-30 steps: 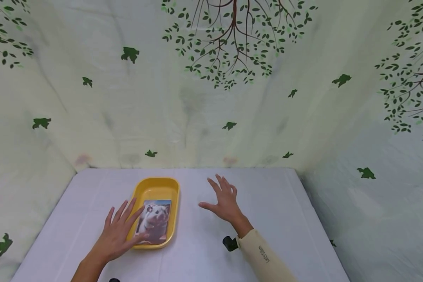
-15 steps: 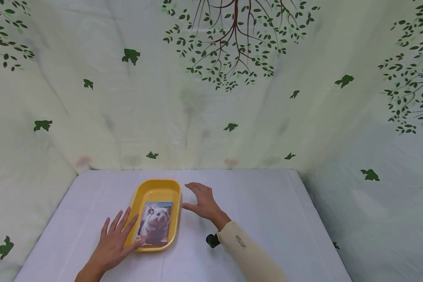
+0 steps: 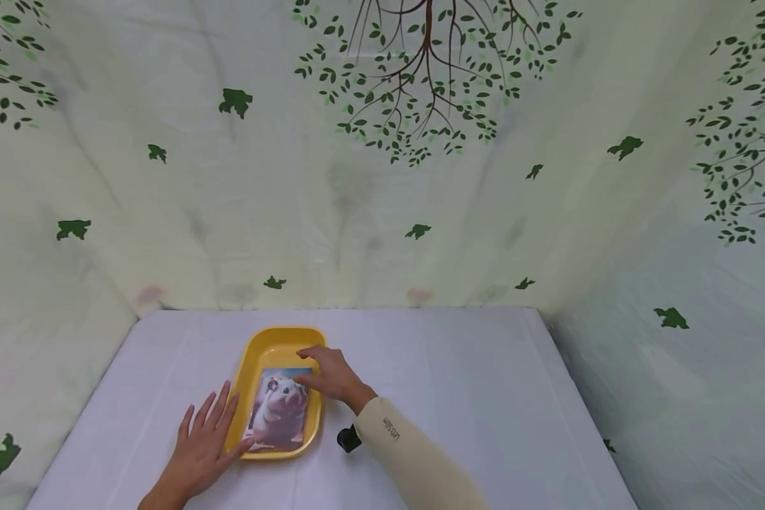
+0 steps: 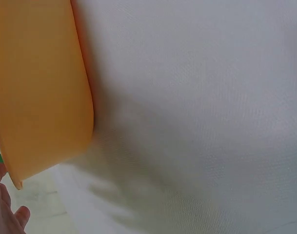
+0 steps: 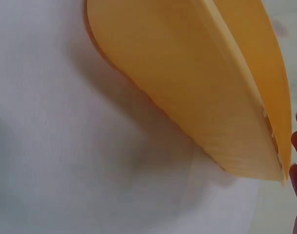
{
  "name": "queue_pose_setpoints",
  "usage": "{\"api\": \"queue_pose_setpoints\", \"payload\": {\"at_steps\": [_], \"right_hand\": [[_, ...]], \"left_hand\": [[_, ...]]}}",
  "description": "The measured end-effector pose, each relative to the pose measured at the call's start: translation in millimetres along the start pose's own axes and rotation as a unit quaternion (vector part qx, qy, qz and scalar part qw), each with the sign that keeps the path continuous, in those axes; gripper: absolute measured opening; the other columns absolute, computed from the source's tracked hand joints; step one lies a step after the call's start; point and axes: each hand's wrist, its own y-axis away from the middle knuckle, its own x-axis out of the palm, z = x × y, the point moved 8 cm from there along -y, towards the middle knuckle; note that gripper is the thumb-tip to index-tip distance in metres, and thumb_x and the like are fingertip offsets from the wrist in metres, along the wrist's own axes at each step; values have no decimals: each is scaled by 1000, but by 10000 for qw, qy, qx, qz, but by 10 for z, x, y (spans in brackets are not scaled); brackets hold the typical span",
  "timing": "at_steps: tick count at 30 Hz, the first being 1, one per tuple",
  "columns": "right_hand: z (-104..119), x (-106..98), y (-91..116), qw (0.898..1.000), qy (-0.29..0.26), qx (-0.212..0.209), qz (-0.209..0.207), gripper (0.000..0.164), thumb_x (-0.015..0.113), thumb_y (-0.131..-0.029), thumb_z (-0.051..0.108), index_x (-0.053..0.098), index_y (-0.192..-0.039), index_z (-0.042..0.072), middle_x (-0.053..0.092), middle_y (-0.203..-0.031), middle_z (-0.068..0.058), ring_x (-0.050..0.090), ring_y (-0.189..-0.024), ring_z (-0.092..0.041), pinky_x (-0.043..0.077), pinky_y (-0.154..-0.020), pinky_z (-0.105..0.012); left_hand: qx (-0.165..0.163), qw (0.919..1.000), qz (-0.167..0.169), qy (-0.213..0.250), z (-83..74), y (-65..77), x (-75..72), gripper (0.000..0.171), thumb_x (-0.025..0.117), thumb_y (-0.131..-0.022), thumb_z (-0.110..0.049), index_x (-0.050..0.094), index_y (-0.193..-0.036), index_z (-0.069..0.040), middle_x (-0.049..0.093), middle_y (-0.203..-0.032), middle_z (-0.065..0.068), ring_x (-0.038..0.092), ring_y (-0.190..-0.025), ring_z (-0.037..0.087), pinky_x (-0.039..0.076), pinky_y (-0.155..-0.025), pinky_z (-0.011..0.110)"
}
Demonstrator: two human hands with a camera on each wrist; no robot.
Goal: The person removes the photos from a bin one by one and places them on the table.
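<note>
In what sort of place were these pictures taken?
Probably a small indoor booth arranged for tabletop work: pale sheets printed with leaves rise behind and beside a white-covered table, which bears a yellow tray.

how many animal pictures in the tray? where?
1 visible: the animal picture lies in the near part of the yellow tray. Any others directly under it would be hidden.

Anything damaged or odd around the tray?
The yellow tray seems to have small rough nicks along its rim in the right wrist view, near the right hand; possibly molding flaws. Nothing looks spilled.
</note>
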Motion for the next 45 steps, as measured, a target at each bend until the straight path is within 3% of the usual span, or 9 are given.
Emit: {"api": "queue_pose_setpoints", "payload": {"at_steps": [5,12,17,23,29,34,38,41,45], "right_hand": [[52,135,-54,9993,-351,104,28,50,69,-89,36,58,-132,14,58,-130,6,51,-123,-11,43,-101,-27],[61,262,-137,9975,-548,440,41,47,72,-87,32,61,-130,16,60,-127,8,54,-118,-10,44,-100,-26],[99,339,-197,9973,-505,527,57,47,75,-85,31,63,-127,16,61,-123,7,55,-114,-10,44,-99,-26],[145,395,-245,9967,-465,661,-63,45,75,-84,30,65,-125,16,63,-119,8,55,-112,-8,44,-99,-26],[199,435,-257,9921,-1014,693,-251,40,75,-85,24,66,-123,13,64,-118,5,58,-111,-13,47,-94,-26],[201,422,-288,9774,-1831,923,-512,35,75,-84,16,68,-118,8,68,-109,1,62,-100,-15,53,-83,-25],[149,433,-307,9786,-1502,1245,-659,34,77,-82,19,71,-114,10,69,-107,3,62,-98,-13,49,-91,-30],[131,460,-309,9824,-1082,1329,-736,34,77,-82,22,71,-113,11,70,-107,3,62,-103,-15,38,-100,-37],[131,508,-303,9860,-610,1329,-797,33,76,-83,26,72,-112,11,71,-106,5,62,-102,-17,31,-94,-39]], "left_hand": [[-33,9999,140,82,15,14,50,83,60,-89,-49,30,-149,1,6,-162,6,23,-133,42,13,-106,64],[27,9998,99,164,22,9,53,81,59,-89,-47,33,-147,2,7,-163,3,23,-133,41,10,-107,63],[-112,9992,324,222,64,7,83,85,58,-90,-49,25,-151,-1,7,-163,4,23,-135,42,11,-106,63],[-125,9992,243,292,87,1,141,91,59,-90,-49,15,-153,-2,2,-163,3,23,-132,43,12,-105,64],[-217,9988,303,323,99,-5,146,92,59,-90,-48,13,-153,-1,2,-163,5,23,-131,43,12,-104,64],[-326,9981,408,333,111,-18,130,90,59,-89,-50,17,-152,0,9,-162,8,21,-133,41,11,-105,63],[-249,9987,313,301,115,-19,118,90,60,-89,-49,19,-152,1,15,-160,10,22,-134,41,14,-105,63],[-229,9989,279,299,116,-3,122,91,60,-88,-49,18,-152,-1,13,-161,8,23,-133,42,15,-104,63],[-319,9980,409,375,115,8,139,92,59,-89,-50,14,-153,-2,9,-162,7,19,-135,43,14,-105,63]]}}
